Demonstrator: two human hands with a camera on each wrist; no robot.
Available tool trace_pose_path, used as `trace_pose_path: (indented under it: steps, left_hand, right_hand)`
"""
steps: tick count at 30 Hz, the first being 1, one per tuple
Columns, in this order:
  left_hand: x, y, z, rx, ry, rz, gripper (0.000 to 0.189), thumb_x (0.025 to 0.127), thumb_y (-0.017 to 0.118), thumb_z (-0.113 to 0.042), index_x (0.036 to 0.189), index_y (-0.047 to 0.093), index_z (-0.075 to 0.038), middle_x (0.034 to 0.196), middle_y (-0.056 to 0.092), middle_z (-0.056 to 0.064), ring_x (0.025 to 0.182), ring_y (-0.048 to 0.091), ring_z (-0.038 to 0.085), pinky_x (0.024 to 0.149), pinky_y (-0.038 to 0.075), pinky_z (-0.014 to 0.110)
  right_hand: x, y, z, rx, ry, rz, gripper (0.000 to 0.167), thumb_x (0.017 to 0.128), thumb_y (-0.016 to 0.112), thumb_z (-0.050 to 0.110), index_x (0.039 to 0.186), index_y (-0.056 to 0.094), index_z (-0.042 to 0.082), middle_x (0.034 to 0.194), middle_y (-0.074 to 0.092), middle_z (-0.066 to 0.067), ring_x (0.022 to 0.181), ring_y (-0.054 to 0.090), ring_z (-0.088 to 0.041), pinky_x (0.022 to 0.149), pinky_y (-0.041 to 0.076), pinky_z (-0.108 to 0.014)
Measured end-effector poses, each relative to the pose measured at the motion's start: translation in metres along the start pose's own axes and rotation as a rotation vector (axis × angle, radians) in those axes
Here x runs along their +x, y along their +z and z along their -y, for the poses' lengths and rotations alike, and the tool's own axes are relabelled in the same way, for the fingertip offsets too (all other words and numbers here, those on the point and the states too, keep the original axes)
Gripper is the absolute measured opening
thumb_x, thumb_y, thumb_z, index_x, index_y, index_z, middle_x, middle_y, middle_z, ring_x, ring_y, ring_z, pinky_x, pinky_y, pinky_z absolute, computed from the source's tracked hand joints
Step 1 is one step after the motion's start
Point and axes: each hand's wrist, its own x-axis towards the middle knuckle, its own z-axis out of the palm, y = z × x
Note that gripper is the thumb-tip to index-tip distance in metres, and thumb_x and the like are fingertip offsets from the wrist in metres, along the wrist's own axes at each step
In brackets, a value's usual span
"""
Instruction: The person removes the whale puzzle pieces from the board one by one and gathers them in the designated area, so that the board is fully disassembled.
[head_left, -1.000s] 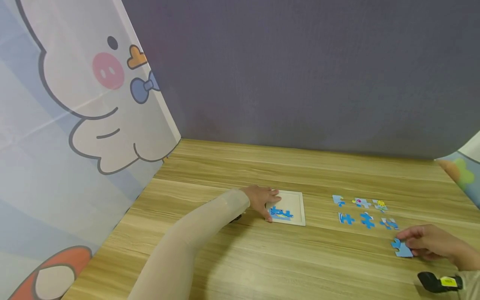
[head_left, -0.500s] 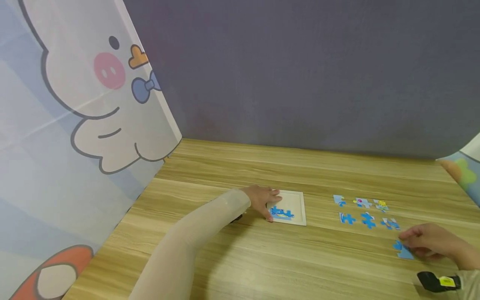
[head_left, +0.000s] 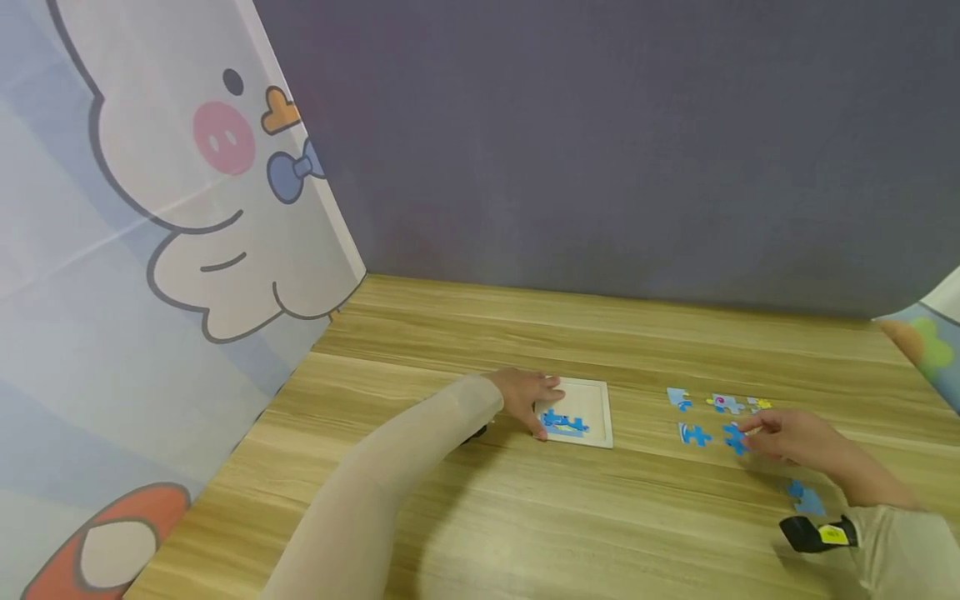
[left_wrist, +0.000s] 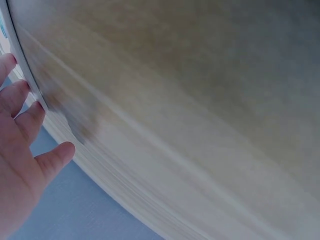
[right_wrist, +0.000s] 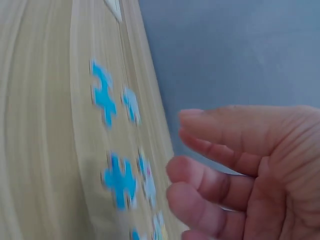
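A square, pale puzzle frame [head_left: 607,421] lies flat on the table, with blue joined jigsaw pieces [head_left: 566,425] in its lower left part. My left hand [head_left: 521,402] rests on the frame's left side, fingers spread over its edge. Over the loose pieces on the right, my right hand [head_left: 798,442] hovers with nothing in its fingers. Its fingertips are nearest a blue jigsaw piece [head_left: 734,438], which also shows in the right wrist view [right_wrist: 120,182]. The right wrist view has the thumb and fingers [right_wrist: 192,172] loosely bent and apart. The right hand partly hides the pieces beneath it.
Other loose pieces lie nearby: a corner piece [head_left: 678,398], a pink-swirl piece [head_left: 726,404], a yellow-flower piece [head_left: 761,404] and a blue piece [head_left: 695,435]. Another blue piece [head_left: 807,500] sits nearer the front. A grey panel [head_left: 600,167] stands behind the table.
My right hand has let go of the front blue jigsaw piece, which stays on the table. That hand has moved left and away from me, over the other pieces. My left hand stays on the frame.
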Motion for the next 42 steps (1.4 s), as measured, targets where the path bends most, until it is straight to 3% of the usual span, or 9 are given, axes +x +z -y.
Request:
trace_pose_path:
  steps: [5,10,15,21,29,37,42]
  left_hand:
    - [-0.001,-0.002,0.0,0.001,-0.005,-0.009,0.088,0.082,0.061,-0.064,0.153,0.022,-0.03,0.159,0.008,-0.01,0.145,0.01,0.014,0.115,0.017,0.037]
    - [-0.002,-0.002,-0.001,0.003,-0.007,-0.014,0.087,0.082,0.061,-0.063,0.153,0.022,-0.03,0.159,0.008,-0.01,0.145,0.01,0.014,0.115,0.016,0.044]
    - [-0.004,-0.004,-0.001,-0.007,-0.009,0.0,0.087,0.082,0.06,-0.064,0.153,0.022,-0.031,0.159,0.007,-0.01,0.145,0.009,0.013,0.115,0.015,0.045]
    - [-0.006,-0.005,-0.002,-0.007,-0.014,0.007,0.087,0.083,0.06,-0.064,0.153,0.021,-0.032,0.159,0.007,-0.011,0.145,0.008,0.012,0.115,0.015,0.041]
    - [-0.005,-0.006,-0.005,0.019,-0.023,0.013,0.087,0.082,0.061,-0.065,0.153,0.023,-0.031,0.159,0.009,-0.011,0.145,0.012,0.012,0.114,0.02,0.032]
    - [-0.001,-0.004,-0.003,0.042,-0.025,0.011,0.088,0.081,0.062,-0.065,0.153,0.024,-0.032,0.159,0.01,-0.01,0.145,0.013,0.013,0.112,0.025,0.032]
    - [-0.001,-0.005,-0.003,0.055,-0.013,0.006,0.089,0.081,0.062,-0.065,0.153,0.023,-0.031,0.159,0.01,-0.009,0.145,0.012,0.013,0.111,0.027,0.031]
  right_hand:
    - [0.016,0.012,0.024,-0.15,-0.022,-0.117,0.029,0.094,0.059,0.014,0.113,0.063,-0.007,0.081,0.06,0.0,0.065,0.05,-0.01,0.058,0.042,-0.029]
    - [0.035,0.027,0.053,-0.23,-0.101,-0.166,0.027,0.091,0.064,0.014,0.109,0.066,-0.006,0.089,0.063,-0.004,0.071,0.053,-0.014,0.061,0.045,-0.032]
    - [0.055,0.042,0.078,-0.362,-0.168,-0.145,0.026,0.089,0.065,0.016,0.108,0.068,-0.002,0.084,0.062,-0.001,0.061,0.049,-0.009,0.053,0.041,-0.029]
    - [0.077,0.06,0.098,-0.455,-0.228,-0.112,0.025,0.087,0.066,0.017,0.106,0.07,0.001,0.068,0.054,0.004,0.051,0.033,-0.006,0.047,0.029,-0.023]
    - [0.097,0.085,0.111,-0.537,-0.282,-0.091,0.017,0.086,0.069,0.016,0.099,0.072,0.007,0.064,0.054,0.009,0.054,0.044,-0.004,0.047,0.039,-0.025]
    - [0.103,0.1,0.128,-0.632,-0.323,-0.077,0.016,0.085,0.067,0.015,0.098,0.074,0.007,0.095,0.071,-0.004,0.072,0.063,-0.014,0.06,0.051,-0.032]
    - [0.107,0.107,0.131,-0.714,-0.322,-0.074,0.012,0.083,0.068,0.019,0.092,0.075,0.013,0.088,0.068,-0.001,0.073,0.063,-0.015,0.059,0.051,-0.034]
